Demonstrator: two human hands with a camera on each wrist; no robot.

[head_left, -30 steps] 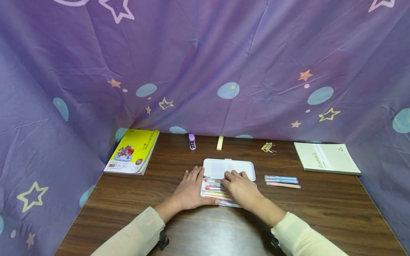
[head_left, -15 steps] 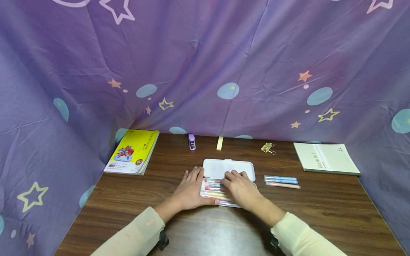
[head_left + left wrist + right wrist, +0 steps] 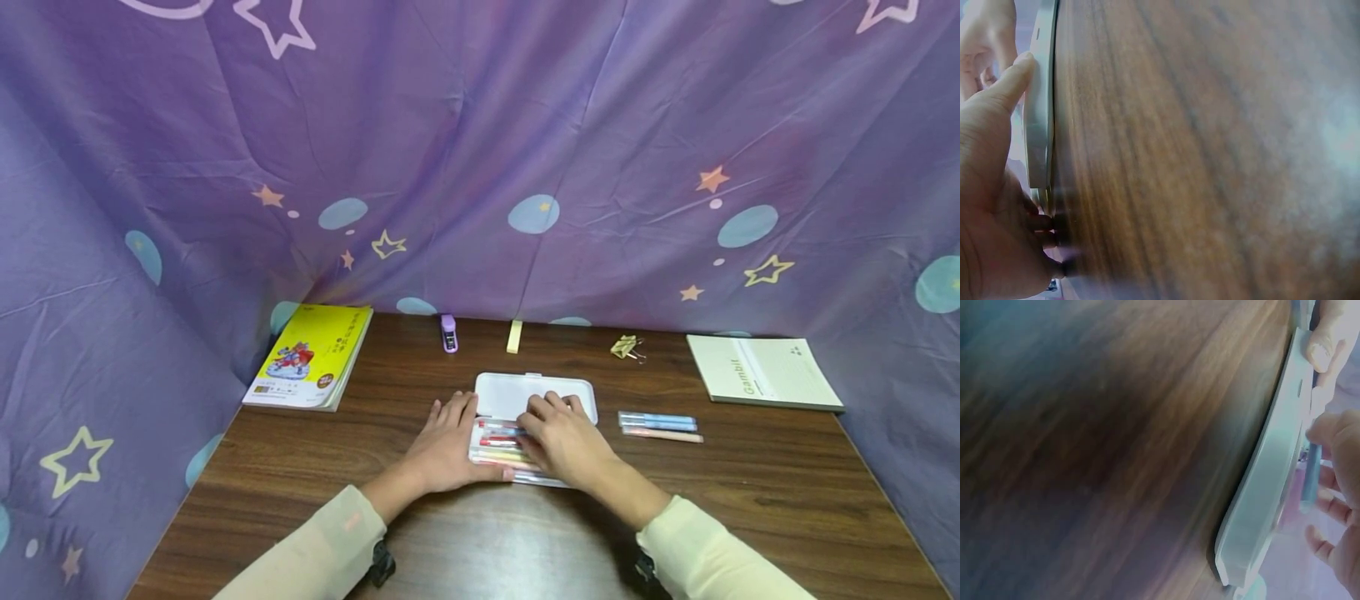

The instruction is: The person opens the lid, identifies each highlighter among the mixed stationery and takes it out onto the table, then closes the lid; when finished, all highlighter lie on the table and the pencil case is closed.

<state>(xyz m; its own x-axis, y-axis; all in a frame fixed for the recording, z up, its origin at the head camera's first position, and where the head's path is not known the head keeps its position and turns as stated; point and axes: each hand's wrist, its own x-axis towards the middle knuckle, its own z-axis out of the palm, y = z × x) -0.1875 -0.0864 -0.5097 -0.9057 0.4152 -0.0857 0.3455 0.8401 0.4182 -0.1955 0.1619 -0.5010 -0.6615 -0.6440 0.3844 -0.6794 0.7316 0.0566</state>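
A white pencil case (image 3: pixel 497 397) lies open on the table, its lid tipped back, with several pens (image 3: pixel 501 457) in its tray. My left hand (image 3: pixel 447 446) holds the tray's left end, thumb on the front edge and fingers at the left side toward the hinge. The thumb (image 3: pixel 1020 70) lies on the case's front wall (image 3: pixel 1037 125) in the left wrist view. Over the right half of the tray, my right hand (image 3: pixel 566 442) pinches a grey-blue pen (image 3: pixel 1311 478) between thumb and fingers. That hand hides the tray's right part in the head view.
Two blue pens (image 3: pixel 660 420) and a peach pen (image 3: pixel 667 435) lie right of the case. Along the back are a yellow book (image 3: pixel 315 350), purple stapler (image 3: pixel 448 332), pale yellow block (image 3: pixel 514 337), gold binder clips (image 3: pixel 625 346) and a notebook (image 3: pixel 765 371). A purple curtain (image 3: pixel 465 167) stands behind.
My right hand has shifted slightly up and to the right over the tray, and its thumb shows more. The left hand and the case keep their places.
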